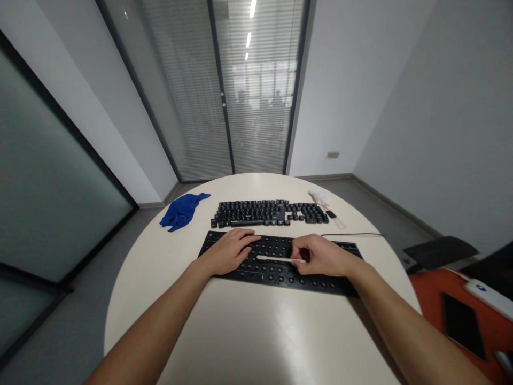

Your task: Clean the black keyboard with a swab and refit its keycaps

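A black keyboard base (276,275) with its keycaps off lies on the table in front of me. My left hand (228,250) rests flat on its left part, fingers stretched out and apart. Pinched in my right hand (316,255) is a cotton swab (276,259), whose white tip points left over the bare key sockets. Behind the base, the loose black keycaps (256,211) are laid out in keyboard order, with a gap right of the middle.
A blue cloth (182,211) lies at the table's back left. At the back right are a bag of white swabs (319,198) and a keycap puller (332,215). The keyboard cable (356,233) runs off the right edge. An orange chair (433,289) holds a dark phone (463,323) and a power strip (491,297).
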